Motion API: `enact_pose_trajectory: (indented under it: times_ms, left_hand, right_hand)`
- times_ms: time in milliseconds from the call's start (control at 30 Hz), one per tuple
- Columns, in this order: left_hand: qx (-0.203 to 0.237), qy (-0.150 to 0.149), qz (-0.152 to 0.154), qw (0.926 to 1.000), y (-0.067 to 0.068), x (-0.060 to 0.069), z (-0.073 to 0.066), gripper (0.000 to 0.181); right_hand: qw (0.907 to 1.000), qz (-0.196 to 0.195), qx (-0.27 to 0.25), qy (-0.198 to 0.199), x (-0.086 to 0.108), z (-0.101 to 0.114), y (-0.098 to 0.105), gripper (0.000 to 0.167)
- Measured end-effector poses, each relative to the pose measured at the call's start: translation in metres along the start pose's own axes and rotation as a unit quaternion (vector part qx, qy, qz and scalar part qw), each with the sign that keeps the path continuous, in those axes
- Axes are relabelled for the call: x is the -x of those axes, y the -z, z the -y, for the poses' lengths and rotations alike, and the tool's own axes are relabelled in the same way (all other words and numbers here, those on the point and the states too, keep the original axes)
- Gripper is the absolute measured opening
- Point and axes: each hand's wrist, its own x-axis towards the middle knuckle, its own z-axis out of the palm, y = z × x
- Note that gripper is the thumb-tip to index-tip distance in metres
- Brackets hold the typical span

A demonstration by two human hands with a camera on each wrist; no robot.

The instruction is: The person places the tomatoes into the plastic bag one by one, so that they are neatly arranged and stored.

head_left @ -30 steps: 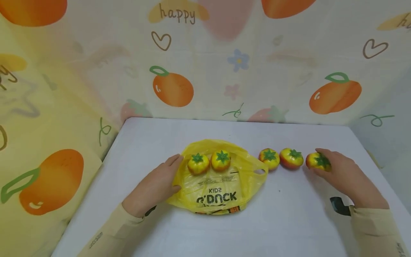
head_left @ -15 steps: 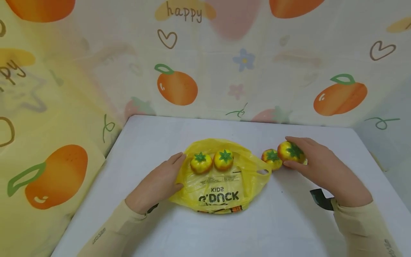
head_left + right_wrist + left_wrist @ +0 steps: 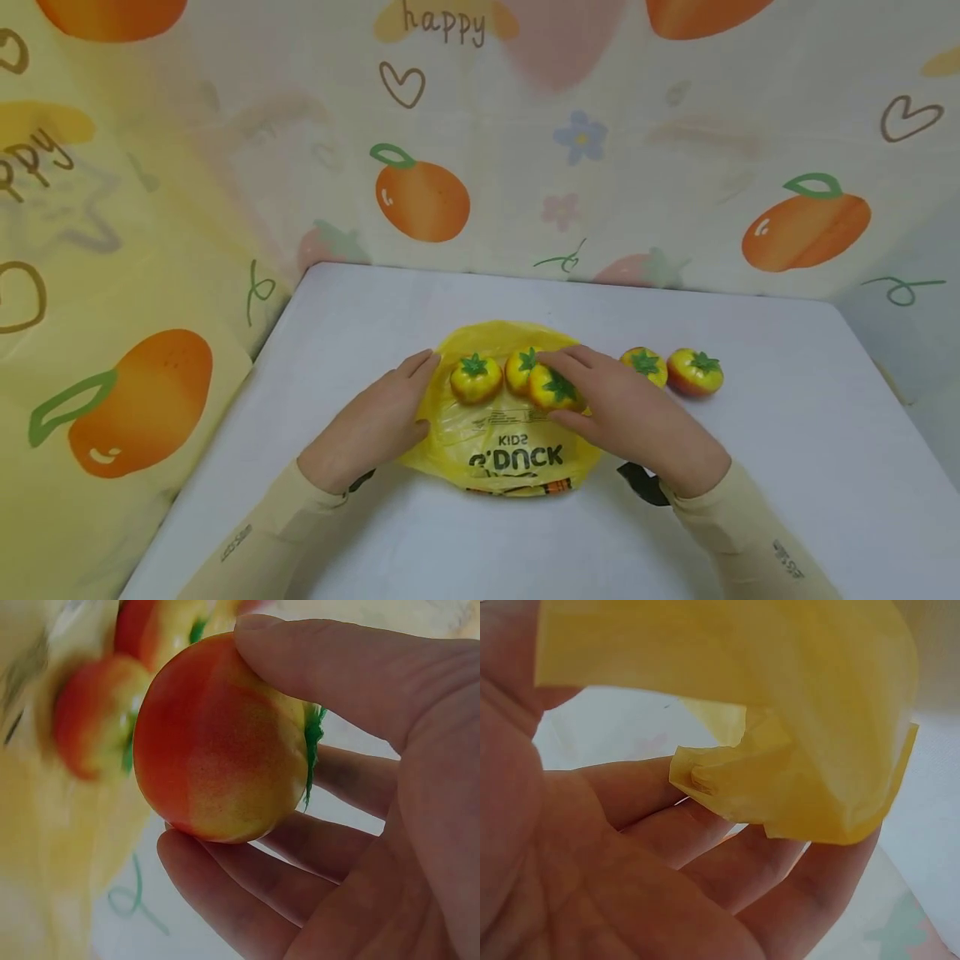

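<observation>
A yellow plastic bag (image 3: 495,429) lies with its mouth spread, two yellow-red fruits (image 3: 476,380) with green star-shaped tops side by side in it. My left hand (image 3: 367,423) is at the bag's left edge, thumb and fingers spread apart; in the left wrist view the yellow film (image 3: 817,765) lies against its extended fingers (image 3: 780,877). With thumb and fingers my right hand (image 3: 637,412) holds another fruit (image 3: 553,388) over the bag, partly covering the right one of the two. The right wrist view shows the held fruit's red side (image 3: 217,742) close up.
Two more fruits, one (image 3: 694,372) beside the other (image 3: 647,367), are on the white table (image 3: 780,417) right of the bag, behind my right hand. A printed cloth (image 3: 510,192) hangs behind the table and along its left.
My right hand has carried its fruit left from the right end of the row, past the other two, to above the bag. The left hand keeps its place at the bag's edge.
</observation>
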Motion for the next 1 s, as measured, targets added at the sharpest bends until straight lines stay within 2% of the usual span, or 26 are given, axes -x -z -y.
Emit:
enact_pose_trajectory:
  times_ms: [267, 533, 767, 1000]
  left_hand:
    - [-0.008, -0.026, -0.014, 0.9995, 0.001, 0.000, -0.003, 0.076]
    - [-0.008, -0.048, -0.046, 0.9978, -0.001, 0.001, 0.000, 0.073]
    - [-0.007, -0.057, -0.056, 0.9968, -0.003, 0.000, 0.001, 0.070]
    - [-0.006, -0.047, -0.046, 0.9978, -0.003, 0.001, 0.000, 0.070]
  right_hand:
    - [0.9990, 0.031, -0.002, 0.032, -0.015, 0.030, -0.023, 0.073]
    - [0.9956, 0.045, -0.020, 0.079, -0.031, 0.053, -0.050, 0.068]
    - [0.9945, 0.061, -0.022, 0.082, -0.031, 0.060, -0.064, 0.067]
    - [0.9942, 0.064, 0.000, 0.087, -0.037, 0.062, -0.072, 0.066]
